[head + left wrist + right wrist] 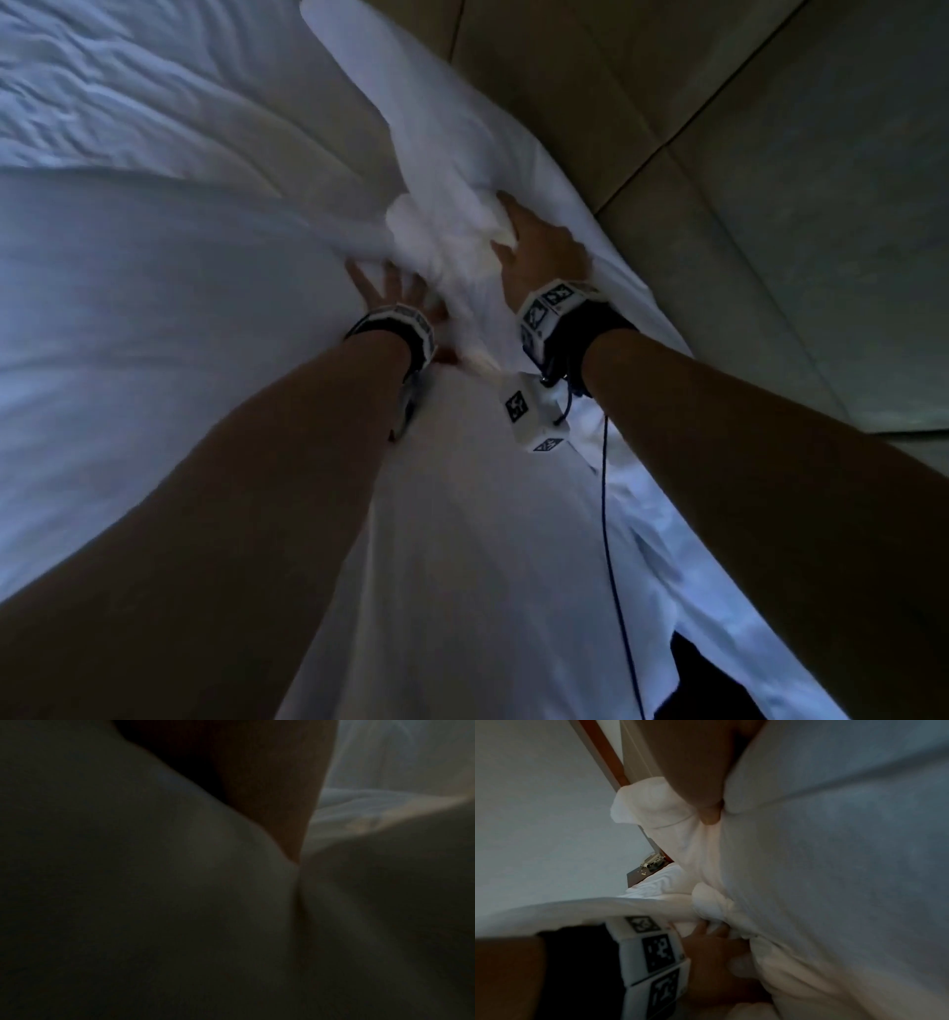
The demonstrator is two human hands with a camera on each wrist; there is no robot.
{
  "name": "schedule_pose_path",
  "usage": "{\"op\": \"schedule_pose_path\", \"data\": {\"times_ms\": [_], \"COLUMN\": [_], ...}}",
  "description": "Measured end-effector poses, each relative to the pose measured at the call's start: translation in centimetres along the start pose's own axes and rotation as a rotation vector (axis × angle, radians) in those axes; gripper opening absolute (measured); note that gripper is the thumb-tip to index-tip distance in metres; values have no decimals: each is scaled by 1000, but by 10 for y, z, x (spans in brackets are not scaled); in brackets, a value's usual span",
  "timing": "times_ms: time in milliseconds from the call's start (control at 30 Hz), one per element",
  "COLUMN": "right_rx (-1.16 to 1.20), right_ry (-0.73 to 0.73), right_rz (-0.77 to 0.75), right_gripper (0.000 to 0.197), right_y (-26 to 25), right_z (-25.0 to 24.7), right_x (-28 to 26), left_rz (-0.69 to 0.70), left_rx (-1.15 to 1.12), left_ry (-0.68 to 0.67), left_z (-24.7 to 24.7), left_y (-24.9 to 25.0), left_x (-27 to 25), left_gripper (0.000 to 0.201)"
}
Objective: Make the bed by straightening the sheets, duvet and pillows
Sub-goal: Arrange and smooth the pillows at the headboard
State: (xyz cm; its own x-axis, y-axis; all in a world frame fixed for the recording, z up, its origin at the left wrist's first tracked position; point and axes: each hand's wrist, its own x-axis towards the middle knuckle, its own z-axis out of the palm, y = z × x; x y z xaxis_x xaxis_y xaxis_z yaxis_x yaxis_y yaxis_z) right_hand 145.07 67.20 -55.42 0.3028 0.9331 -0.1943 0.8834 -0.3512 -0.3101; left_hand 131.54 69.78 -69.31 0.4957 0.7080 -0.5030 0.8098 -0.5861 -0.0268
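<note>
A long white pillow [452, 118] lies along the headboard, and its cover is bunched into a knot of folds [441, 241] at the middle. My right hand [534, 246] grips this bunch from the right, fingers curled into the cloth; a fingertip [709, 815] digs into the pillow [834, 862]. My left hand [390, 293] lies flat with fingers spread, just left of the bunch and partly under it, and shows near the folds [713, 943]. A smooth white duvet [154, 318] spreads to the left, with the wrinkled sheet [102, 87] beyond it. The left wrist view is dark, pressed into cloth [180, 902].
A padded beige headboard [744, 169] runs close along the right of the pillow. A dark nightstand [641, 875] with small items stands past the bed's far corner. A thin cable [608, 539] hangs from my right wrist over the pillow. A dark gap [719, 683] shows at lower right.
</note>
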Motion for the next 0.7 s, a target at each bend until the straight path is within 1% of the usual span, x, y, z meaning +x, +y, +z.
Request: {"op": "schedule_pose_path", "data": {"times_ms": [67, 133, 233, 333, 367, 433, 500, 567, 633, 700], "right_rx": [-33, -33, -16, 66, 79, 64, -49, -178, -257, -282], "right_ry": [8, -2, 37, 37, 7, -60, -98, -155, -253, -292], "right_rz": [-20, -21, -10, -2, 1, 27, 92, 159, 227, 316], "right_gripper": [44, 42, 40, 40, 45, 65, 86, 103, 111, 112], "right_y": [2, 1, -2, -3, -3, -2, 2, 8, 24, 46], "right_z": [6, 8, 0, -15, -19, -24, -29, -35, -43, -49], "right_x": [2, -5, -19, -39, -47, -66, -85, -107, -133, -160], "left_rz": [-1, 21, 43, 30, 39, 43, 47, 83, 138, 200], "left_rx": [-26, -42, -28, 14, 14, -21, -87, -129, -175, -212], "left_ry": [0, 17, 4, -37, -54, -106, -161, -173, -170, -195], "left_z": [7, 4, -6, -19, -26, -36, -44, -49, -53, -56], "left_y": [3, 0, -5, -5, -2, 4, 12, 22, 34, 51], "left_x": [9, 3, -20, -49, -61, -80, -101, -122, -144, -167], "left_gripper": [86, 83, 90, 85, 83, 82, 82, 81, 74, 70]}}
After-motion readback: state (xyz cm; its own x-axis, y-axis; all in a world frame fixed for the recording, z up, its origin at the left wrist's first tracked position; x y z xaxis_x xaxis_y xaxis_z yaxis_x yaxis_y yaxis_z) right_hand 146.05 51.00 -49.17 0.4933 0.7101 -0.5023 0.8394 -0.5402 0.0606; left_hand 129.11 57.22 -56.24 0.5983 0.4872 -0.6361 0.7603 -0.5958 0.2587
